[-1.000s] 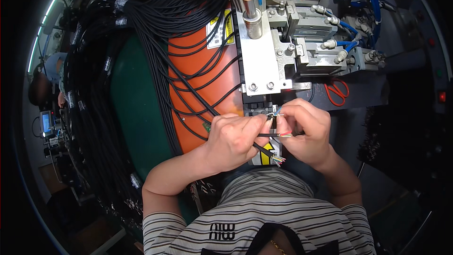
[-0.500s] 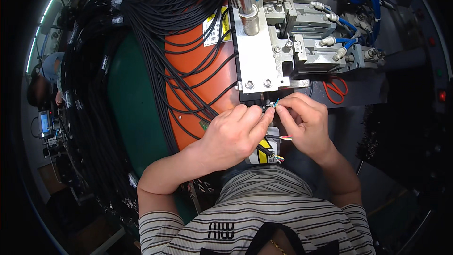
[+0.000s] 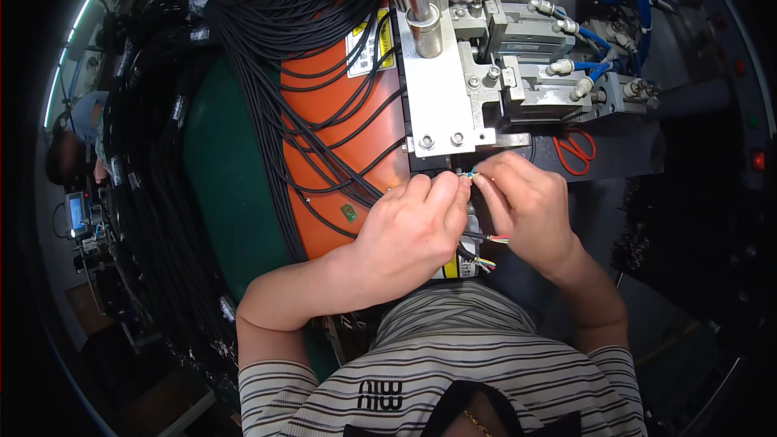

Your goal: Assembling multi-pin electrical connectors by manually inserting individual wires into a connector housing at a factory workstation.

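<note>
Both hands meet just below the front of a metal fixture (image 3: 445, 101). My left hand (image 3: 413, 231) is closed, thumb and forefinger pinched on a black cable whose stripped end shows thin coloured wires (image 3: 472, 176). From the other side, the fingertips of my right hand (image 3: 530, 206) pinch those same small wires. Below the left hand, two more black cables stick out, one with red and white wire ends (image 3: 498, 239), the other with multicoloured wire ends (image 3: 486, 264). The left hand covers most of these cables' length.
Bundled black cables (image 3: 251, 48) spread over an orange surface (image 3: 332, 146) beside a green mat (image 3: 218, 146). On the orange lies a small green circuit board (image 3: 349, 213). Red-handled scissors (image 3: 575, 152) rest right of the fixture, near pneumatic cylinders (image 3: 538, 85). A person (image 3: 85, 125) is at far left.
My left hand has shifted slightly right and up, uncovering the green circuit board. The right hand has moved slightly right, and the two lower cable ends have shifted right too.
</note>
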Demonstrator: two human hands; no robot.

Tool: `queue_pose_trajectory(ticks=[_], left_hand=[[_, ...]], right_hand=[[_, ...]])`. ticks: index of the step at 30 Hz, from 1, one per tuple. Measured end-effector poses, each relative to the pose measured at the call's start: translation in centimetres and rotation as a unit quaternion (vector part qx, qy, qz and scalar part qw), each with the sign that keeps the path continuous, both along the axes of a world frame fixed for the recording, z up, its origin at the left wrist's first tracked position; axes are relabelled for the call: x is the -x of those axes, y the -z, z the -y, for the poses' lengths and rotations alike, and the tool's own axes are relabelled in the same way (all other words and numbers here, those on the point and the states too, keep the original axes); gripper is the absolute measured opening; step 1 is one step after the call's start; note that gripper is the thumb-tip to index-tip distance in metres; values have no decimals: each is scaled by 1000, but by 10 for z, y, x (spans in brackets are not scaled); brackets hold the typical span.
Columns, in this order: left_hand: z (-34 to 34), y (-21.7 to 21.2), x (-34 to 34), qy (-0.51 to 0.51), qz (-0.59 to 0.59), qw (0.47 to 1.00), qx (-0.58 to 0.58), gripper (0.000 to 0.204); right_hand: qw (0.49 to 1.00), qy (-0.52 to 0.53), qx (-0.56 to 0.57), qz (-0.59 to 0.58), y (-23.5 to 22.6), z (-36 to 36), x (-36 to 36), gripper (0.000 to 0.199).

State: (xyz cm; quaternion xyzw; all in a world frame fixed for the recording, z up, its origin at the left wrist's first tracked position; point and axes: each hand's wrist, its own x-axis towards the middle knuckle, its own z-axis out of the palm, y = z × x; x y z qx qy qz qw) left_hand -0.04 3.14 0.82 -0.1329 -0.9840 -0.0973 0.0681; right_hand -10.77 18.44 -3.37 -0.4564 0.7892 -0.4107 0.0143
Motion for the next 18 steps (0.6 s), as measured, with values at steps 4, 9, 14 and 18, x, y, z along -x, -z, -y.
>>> queue_pose_trajectory(ticks=[4, 9, 14, 18], left_hand=[[3, 1, 1, 1, -6, 1000, 1, 45], [4, 1, 1, -12, 2, 1000, -3, 40], [21, 11, -12, -30, -14, 998, -59, 38], [39, 24, -25, -64, -86, 986, -126, 41]], right_hand=[[999, -6, 35, -7, 4, 2, -1, 6], [995, -31, -40, 83, -1, 1, 9, 4], [945, -17, -16, 325, 11, -1, 10, 4], [963, 5, -4, 269, 10, -3, 5, 6]])
